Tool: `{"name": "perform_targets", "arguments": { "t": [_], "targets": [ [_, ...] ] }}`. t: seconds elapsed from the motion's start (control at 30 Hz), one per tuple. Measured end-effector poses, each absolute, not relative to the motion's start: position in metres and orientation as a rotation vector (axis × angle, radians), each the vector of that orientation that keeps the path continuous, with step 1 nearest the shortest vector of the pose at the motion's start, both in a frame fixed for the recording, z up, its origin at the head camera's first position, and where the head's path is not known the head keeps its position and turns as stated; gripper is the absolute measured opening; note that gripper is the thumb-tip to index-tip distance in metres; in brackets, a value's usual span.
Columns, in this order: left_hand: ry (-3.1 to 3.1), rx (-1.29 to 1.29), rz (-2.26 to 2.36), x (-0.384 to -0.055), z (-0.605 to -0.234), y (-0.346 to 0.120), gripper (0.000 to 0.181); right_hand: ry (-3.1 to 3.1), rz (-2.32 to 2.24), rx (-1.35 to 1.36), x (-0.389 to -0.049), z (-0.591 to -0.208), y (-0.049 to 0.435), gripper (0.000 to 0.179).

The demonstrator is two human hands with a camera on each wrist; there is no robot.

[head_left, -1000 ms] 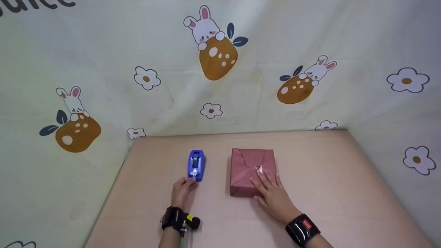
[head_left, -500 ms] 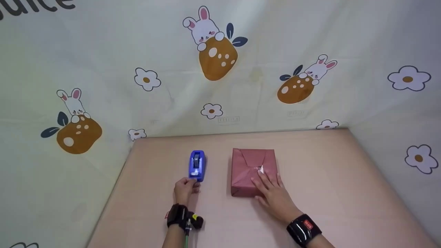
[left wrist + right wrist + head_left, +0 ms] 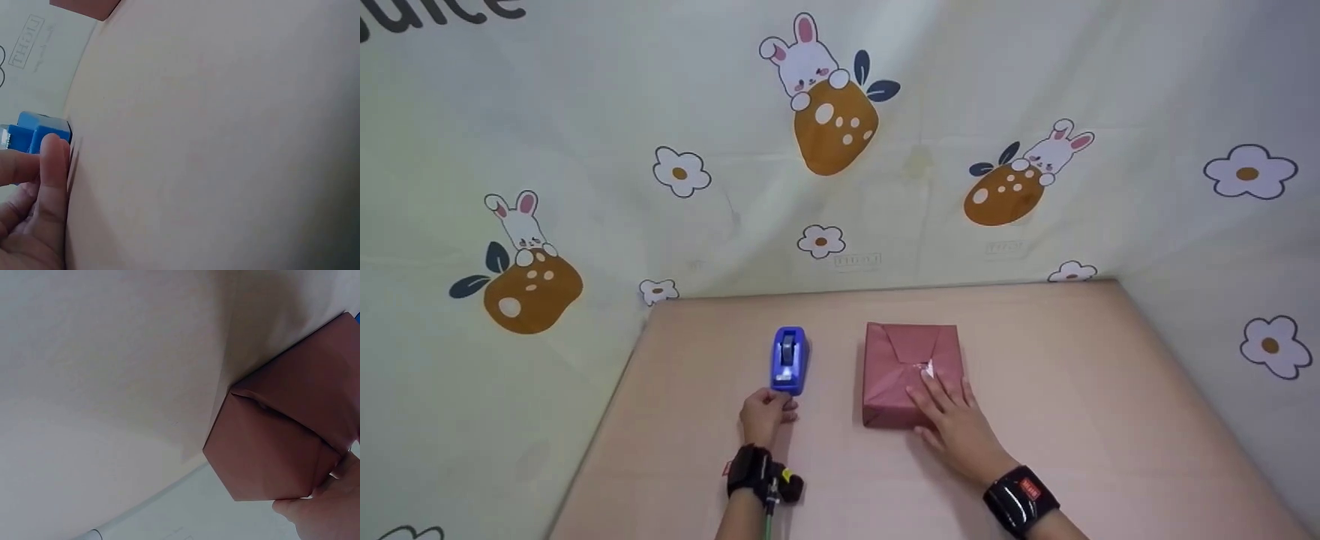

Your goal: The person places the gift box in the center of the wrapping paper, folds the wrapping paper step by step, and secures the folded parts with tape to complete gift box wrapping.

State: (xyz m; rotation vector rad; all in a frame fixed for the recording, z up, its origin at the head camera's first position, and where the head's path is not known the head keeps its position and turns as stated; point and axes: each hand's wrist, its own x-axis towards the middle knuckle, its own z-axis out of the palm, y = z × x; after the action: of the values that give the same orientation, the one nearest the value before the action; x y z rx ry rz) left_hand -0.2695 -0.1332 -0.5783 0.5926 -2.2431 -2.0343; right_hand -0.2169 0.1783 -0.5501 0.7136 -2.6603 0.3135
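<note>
In the head view, a blue tape dispenser stands left of a box wrapped in dark red paper. My left hand is at the dispenser's near end, thumb and finger pinched together where the clear tape comes off; the tape between the fingertips is hidden. The left wrist view shows the thumb overlapping the blue front of the dispenser. My right hand lies with spread fingers on the box's near right part, fingertips beside a shiny piece of clear tape. Folded paper edges show on the box's side.
The table has a light pinkish-tan cover. Behind it hangs a pale cloth printed with rabbits and flowers. Black bands are on both wrists, the left wrist band carrying a small camera and cable.
My left hand has turned slightly at the dispenser's near end and shifted a little right, so more of its curled fingers show. The right hand, box and dispenser stay in place.
</note>
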Motion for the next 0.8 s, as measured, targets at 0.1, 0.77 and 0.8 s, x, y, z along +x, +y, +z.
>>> {"name": "perform_targets", "arguments": {
  "t": [0.1, 0.77, 0.8],
  "targets": [
    [-2.258, 0.52, -2.063, -0.268, -0.58, -0.136, 0.01, -2.677, 0.319, 0.711, -0.217, -0.551, 0.178, 0.06],
    [-2.38, -0.193, -2.008, -0.226, -0.487, -0.032, 0.013, -2.672, 0.296, 0.696, -0.217, -0.546, 0.177, 0.056],
    [-2.38, -0.239, -1.984, -0.224, -0.485, -0.024, 0.012, -2.681, 0.297, 0.689, -0.217, -0.545, 0.177, 0.055]
  ]
}}
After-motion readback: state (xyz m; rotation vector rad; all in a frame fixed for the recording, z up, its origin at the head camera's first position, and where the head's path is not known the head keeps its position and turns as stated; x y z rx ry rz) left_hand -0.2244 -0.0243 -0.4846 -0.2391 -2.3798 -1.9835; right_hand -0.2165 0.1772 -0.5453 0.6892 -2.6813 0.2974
